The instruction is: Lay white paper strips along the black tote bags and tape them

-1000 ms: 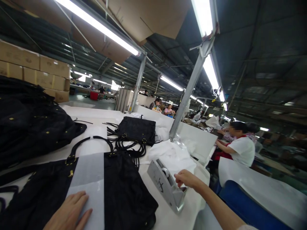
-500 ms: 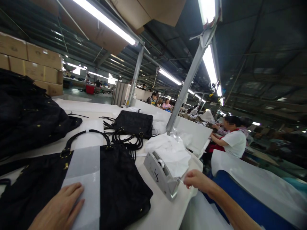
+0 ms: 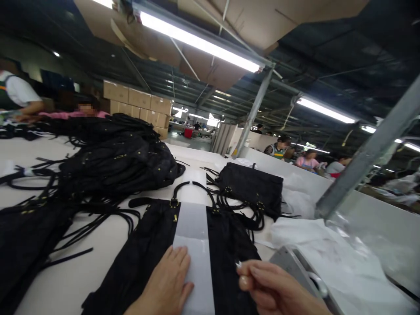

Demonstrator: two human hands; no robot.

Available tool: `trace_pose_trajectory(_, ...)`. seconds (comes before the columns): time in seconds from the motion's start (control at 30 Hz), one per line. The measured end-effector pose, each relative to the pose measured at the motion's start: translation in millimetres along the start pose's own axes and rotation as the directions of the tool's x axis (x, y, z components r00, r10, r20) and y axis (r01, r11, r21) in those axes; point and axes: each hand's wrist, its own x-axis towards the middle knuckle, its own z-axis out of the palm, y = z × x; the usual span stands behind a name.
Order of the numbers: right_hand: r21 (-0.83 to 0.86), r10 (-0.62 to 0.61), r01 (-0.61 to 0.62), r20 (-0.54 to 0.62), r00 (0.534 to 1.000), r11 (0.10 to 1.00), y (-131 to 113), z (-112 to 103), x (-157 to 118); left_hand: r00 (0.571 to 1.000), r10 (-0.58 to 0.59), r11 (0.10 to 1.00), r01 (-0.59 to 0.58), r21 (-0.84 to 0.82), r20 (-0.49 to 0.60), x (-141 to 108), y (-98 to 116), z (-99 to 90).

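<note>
A black handbag [image 3: 147, 245] lies flat on the white table, its handles pointing away from me. A strip of white wrapping sheet [image 3: 196, 232] runs down its middle and up around the handles. My left hand [image 3: 167, 275] rests flat on the sheet's left side, fingers stretched out. Over the right part of the bag, my right hand [image 3: 272, 280] pinches a short piece of clear tape, whose pale end shows at the fingertips. Partly hidden behind that hand is a grey tape dispenser [image 3: 288, 259].
Another black bag [image 3: 251, 186] lies behind, with loose straps. A heap of black bags [image 3: 124, 153] covers the left side. White sheeting [image 3: 341, 258] and a slanted metal post [image 3: 367, 153] stand right. Co-workers sit beyond; one person's arm [image 3: 33, 107] shows far left.
My right hand has moved left from the dispenser's cutting edge to above the bag, carrying the tape piece. My left hand stays on the sheet. The view has turned left.
</note>
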Motion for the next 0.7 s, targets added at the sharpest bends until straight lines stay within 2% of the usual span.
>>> trace_pose_trajectory(0.07,0.103,0.018,-0.028,0.099,0.995,0.994,-10.7,49.2,46.3,0.998,-0.011,1.000,0.012,-0.006,0.068,4.2,3.6,3.2)
trace_pose_trajectory(0.13,0.143,0.049,-0.064,0.107,0.993,0.988,-8.8,76.6,92.7,0.985,-0.037,0.997,0.048,-0.058,0.168,11.8,6.4,0.2)
trace_pose_trajectory(0.23,0.117,0.135,-0.133,-0.010,0.991,0.984,5.4,86.8,147.4,0.952,-0.061,0.985,0.106,-0.139,0.299,23.1,7.8,-9.3)
trace_pose_trajectory(0.3,0.079,0.166,-0.159,-0.091,0.982,0.984,14.7,84.4,168.7,0.939,-0.075,0.979,0.134,-0.155,0.336,27.3,7.1,-12.5)
trace_pose_trajectory(0.37,0.041,0.153,-0.149,-0.126,0.980,0.988,20.7,81.0,178.8,0.937,-0.098,0.976,0.157,-0.152,0.336,27.7,6.2,-10.6)
trace_pose_trajectory(0.53,-0.017,0.098,-0.100,-0.101,0.990,0.995,24.5,76.5,180.3,0.954,-0.180,0.973,0.208,-0.096,0.241,19.8,8.8,6.4)
trace_pose_trajectory(0.63,-0.055,0.074,-0.078,-0.086,0.994,0.995,26.7,75.0,180.6,0.939,-0.267,0.959,0.282,-0.037,0.214,17.5,12.5,14.5)
trace_pose_trajectory(0.7,-0.118,0.033,-0.041,-0.068,0.997,0.992,29.3,74.5,182.4,0.931,-0.283,0.955,0.297,-0.026,0.232,17.7,12.1,16.8)
